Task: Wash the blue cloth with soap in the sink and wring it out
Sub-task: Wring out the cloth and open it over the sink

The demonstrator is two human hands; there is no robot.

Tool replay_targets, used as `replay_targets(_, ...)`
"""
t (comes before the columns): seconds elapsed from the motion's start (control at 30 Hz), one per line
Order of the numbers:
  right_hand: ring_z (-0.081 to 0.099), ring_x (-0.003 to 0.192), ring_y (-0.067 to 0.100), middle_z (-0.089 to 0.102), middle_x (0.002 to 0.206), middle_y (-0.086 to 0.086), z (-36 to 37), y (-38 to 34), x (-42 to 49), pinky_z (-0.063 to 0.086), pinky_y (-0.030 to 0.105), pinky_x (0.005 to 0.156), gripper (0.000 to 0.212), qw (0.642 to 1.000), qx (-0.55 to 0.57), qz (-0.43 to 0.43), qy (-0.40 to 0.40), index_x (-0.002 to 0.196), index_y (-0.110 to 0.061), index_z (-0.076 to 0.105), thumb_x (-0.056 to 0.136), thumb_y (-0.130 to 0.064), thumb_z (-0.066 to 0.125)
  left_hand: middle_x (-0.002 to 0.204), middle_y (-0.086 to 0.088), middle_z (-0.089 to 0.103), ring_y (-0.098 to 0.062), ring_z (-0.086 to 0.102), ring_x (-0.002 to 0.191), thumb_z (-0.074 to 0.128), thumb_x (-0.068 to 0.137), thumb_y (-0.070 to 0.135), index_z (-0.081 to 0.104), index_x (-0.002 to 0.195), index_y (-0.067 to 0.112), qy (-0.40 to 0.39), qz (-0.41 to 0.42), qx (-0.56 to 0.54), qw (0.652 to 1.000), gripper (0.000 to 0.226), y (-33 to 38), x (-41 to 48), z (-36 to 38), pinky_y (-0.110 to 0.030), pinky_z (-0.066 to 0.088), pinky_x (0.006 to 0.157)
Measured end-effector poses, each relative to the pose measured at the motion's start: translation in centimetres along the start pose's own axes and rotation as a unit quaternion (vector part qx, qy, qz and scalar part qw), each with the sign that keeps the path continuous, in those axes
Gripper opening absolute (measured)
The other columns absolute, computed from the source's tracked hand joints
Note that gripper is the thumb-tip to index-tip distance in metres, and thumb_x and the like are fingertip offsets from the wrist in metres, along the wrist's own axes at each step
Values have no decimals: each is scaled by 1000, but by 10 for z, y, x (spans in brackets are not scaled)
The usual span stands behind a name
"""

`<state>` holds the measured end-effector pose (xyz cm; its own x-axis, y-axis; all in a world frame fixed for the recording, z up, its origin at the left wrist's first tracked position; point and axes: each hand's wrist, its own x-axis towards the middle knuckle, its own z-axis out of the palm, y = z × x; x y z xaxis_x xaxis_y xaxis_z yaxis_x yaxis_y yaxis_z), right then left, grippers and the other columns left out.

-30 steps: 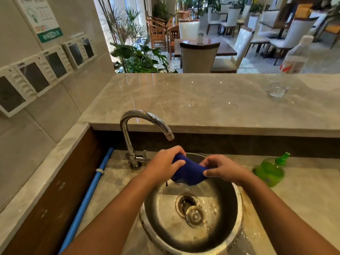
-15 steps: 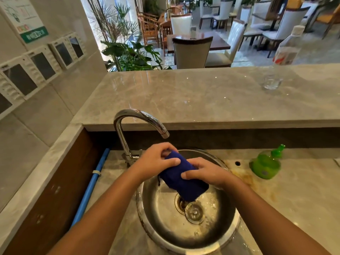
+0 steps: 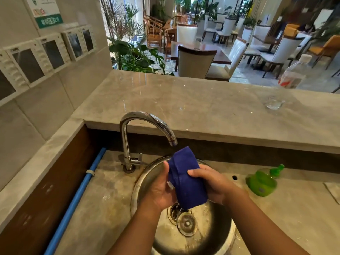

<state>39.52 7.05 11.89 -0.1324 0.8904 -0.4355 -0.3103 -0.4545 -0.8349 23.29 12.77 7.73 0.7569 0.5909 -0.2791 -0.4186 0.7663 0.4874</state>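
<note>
Head view: a dark blue folded cloth (image 3: pixel 185 181) stands on end between both hands, over the round stainless-steel sink (image 3: pixel 145 181) and just under the spout of the curved chrome tap (image 3: pixel 147 120). The left hand (image 3: pixel 158 190) cups its left side, thumb raised along the edge. The right hand (image 3: pixel 211 181) curls its fingers across the front. This looks like rubbing or squeezing, with wringing not yet done. To do it well, hold the cloth above the bowl so drips fall inside, grip nearer each end, and twist the hands opposite ways. Whether water runs I cannot tell. A green plastic soap bottle (image 3: pixel 261 183) sits on the grey stone table (image 3: pixel 103 199), near the right hand.
</note>
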Motion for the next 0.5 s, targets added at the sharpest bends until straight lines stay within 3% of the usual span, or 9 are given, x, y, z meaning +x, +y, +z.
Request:
replay_targets(0.07, 66, 108, 33, 71, 118, 15, 1, 5, -1, 51, 48, 97, 45, 999, -14, 29, 13, 116, -11, 65, 74, -22, 77, 146, -21, 54, -37, 50, 137, 90, 61, 49, 56, 140, 6, -56, 12, 29, 998, 96, 6, 3, 10, -56, 30, 118)
replay_targets(0.1, 66, 110, 34, 70, 120, 15, 0, 7, -1, 51, 49, 98, 48, 999, -29, 43, 16, 119, -10, 64, 74, -23, 77, 145, -23, 54, -37, 48, 138, 86, 72, 42, 53, 141, 5, -63, 26, 55, 996, 85, 7, 4, 14, -54, 32, 118)
replay_targets(0.2, 67, 108, 33, 70, 120, 17, -3, 15, -1, 52, 48, 95, 46, 997, -34, 65, 32, 123, -7, 62, 80, -20, 74, 119, -27, 68, -40, 63, 119, 69, 86, 13, 66, 122, 1, -14, 55, 138, 989, 38, 8, 13, 15, -47, 53, 101)
replay_targets(0.3, 68, 107, 33, 70, 120, 19, -7, 23, -4, 53, 46, 94, 51, 996, -8, 78, 37, 124, -4, 62, 80, -25, 78, 107, -26, 70, -38, 68, 106, 64, 86, 8, 65, 115, -1, -18, 76, 197, 977, 31, 12, 16, 21, -41, 59, 88)
replay_targets(0.43, 63, 118, 29, 65, 129, 16, -15, 29, -16, 50, 42, 100, 41, 987, 126, 34, -91, 127, -8, 65, 91, -27, 67, 103, -21, 71, -34, 69, 104, 58, 89, 4, 66, 111, 2, -106, 57, 184, 975, 24, 25, 10, 37, -40, 57, 92)
replay_targets(0.5, 56, 128, 27, 59, 138, 13, -19, 30, -20, 44, 42, 108, 47, 971, 188, 3, -145, 138, -12, 57, 97, -36, 59, 102, -17, 72, -32, 68, 104, 59, 89, 5, 67, 108, 6, -160, 46, 149, 975, 20, 29, 8, 52, -44, 54, 96)
